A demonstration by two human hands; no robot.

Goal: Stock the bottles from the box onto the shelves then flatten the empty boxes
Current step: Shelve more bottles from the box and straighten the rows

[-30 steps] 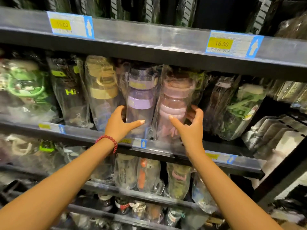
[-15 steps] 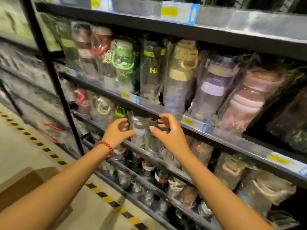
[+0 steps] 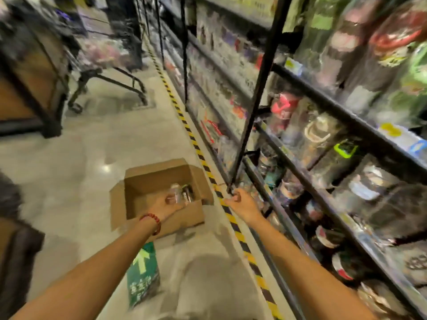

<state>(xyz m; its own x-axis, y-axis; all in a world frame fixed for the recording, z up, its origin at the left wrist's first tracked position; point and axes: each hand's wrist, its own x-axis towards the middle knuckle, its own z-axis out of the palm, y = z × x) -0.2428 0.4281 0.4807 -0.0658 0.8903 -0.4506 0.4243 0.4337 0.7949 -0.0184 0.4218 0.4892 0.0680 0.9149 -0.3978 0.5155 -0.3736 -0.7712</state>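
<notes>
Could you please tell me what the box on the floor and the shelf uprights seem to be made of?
Box: plain brown corrugated cardboard by its look, matte, with folded flaps. Uprights: probably black-painted metal, thin, straight and slightly glossy; blur leaves it uncertain.

Shelved bottles (image 3: 323,135) motion-blurred; left hand (image 3: 165,207) grip on box's bottle (image 3: 175,192) unclear.

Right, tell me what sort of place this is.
Most likely a retail shop aisle: long black metal shelves of plastic-wrapped bottles, yellow price labels on the shelf edges, and an open brown cardboard box on the floor.
</notes>
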